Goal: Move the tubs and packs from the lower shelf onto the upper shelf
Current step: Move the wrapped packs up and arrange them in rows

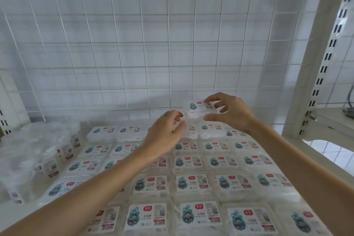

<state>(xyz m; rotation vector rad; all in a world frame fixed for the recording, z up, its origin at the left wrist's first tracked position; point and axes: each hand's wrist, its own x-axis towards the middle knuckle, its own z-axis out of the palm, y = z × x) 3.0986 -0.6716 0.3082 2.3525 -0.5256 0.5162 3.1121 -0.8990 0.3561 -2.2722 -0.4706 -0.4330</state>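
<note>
Labelled packs are lying in rows nearest you while your right hand is pinching one pack above the rearmost ones, your left hand loosely open beside it, probably setting it down level next.

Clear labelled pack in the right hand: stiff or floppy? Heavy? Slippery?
Probably stiff: the clear pack shows flat edges though pinched at one end by the right hand. Likely light: fingertips alone carry it. Glossy plastic may be slippery.
</note>
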